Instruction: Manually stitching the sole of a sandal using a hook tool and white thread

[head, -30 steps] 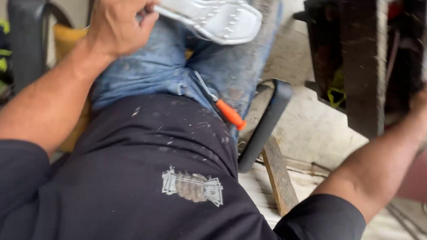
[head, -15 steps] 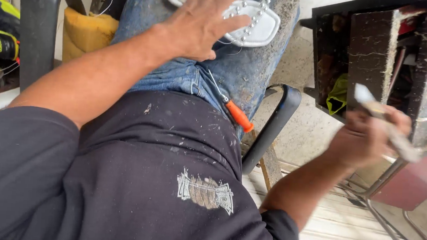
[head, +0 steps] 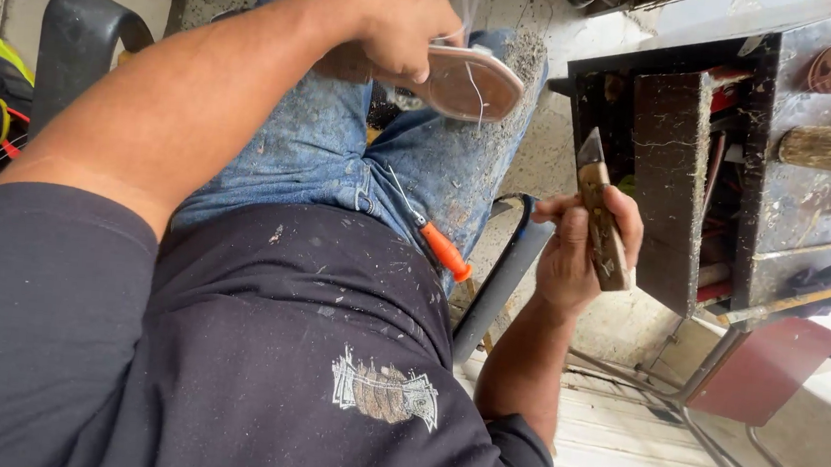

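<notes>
Tan shoe sole [head: 465,83] sits upper centre, pinched in your left hand [head: 391,22]; right hand [head: 581,240] grips the knife [head: 600,217], no cut begun.

We see two things in hand. The shoe sole [head: 470,83] is a flat, tan, oval-ended piece with a pale rim, lying roughly level on the jeans-clad right thigh [head: 458,178], its rounded end pointing away from the thigh's outer edge; a thin light thread crosses its face. The knife [head: 600,212] is a short tool with a worn brown wooden handle and a dull grey blade ending in a slanted point. It stands nearly upright, blade uppermost, off the outer side of that thigh and well apart from the sole.
</notes>
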